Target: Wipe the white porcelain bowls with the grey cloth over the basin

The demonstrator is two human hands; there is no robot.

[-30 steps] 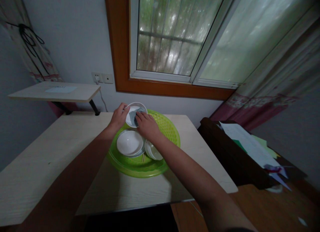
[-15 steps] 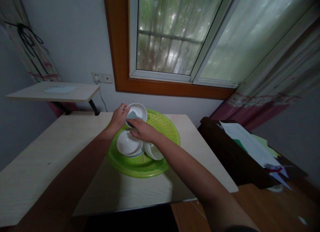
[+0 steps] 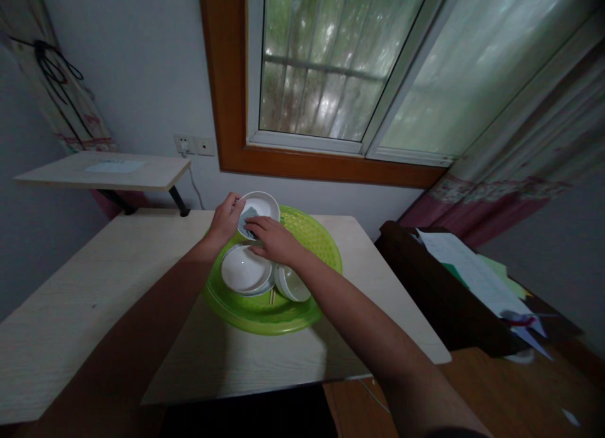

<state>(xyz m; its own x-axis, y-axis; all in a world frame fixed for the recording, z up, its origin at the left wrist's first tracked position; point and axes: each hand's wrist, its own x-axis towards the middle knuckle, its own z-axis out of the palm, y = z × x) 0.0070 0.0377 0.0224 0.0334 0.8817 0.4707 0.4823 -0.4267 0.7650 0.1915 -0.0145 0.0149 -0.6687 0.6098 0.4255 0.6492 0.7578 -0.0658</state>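
Observation:
My left hand (image 3: 225,219) grips the left rim of a white dish (image 3: 267,203), which is tilted toward me above the far side of a round green plastic basket (image 3: 271,326). Inside the dish, my right hand (image 3: 274,239) presses a grey-blue cloth (image 3: 248,220) against the surface with its fingers. Below it in the basket lies a stack of white plates (image 3: 243,271). White bowls (image 3: 297,285) rest on their side to the right of the stack, partly behind my right forearm. The ends of chopsticks (image 3: 272,297) show between plates and bowls.
The basket stands on a pale wooden table (image 3: 378,299). A raised shelf (image 3: 155,173) with a paper on it is at the back left, near a wall socket (image 3: 193,145). A window is behind; a dark brown piece of furniture (image 3: 425,293) with papers stands right.
My right hand has shifted the cloth slightly inside the dish, so more of the cloth shows. My left hand keeps hold of the rim.

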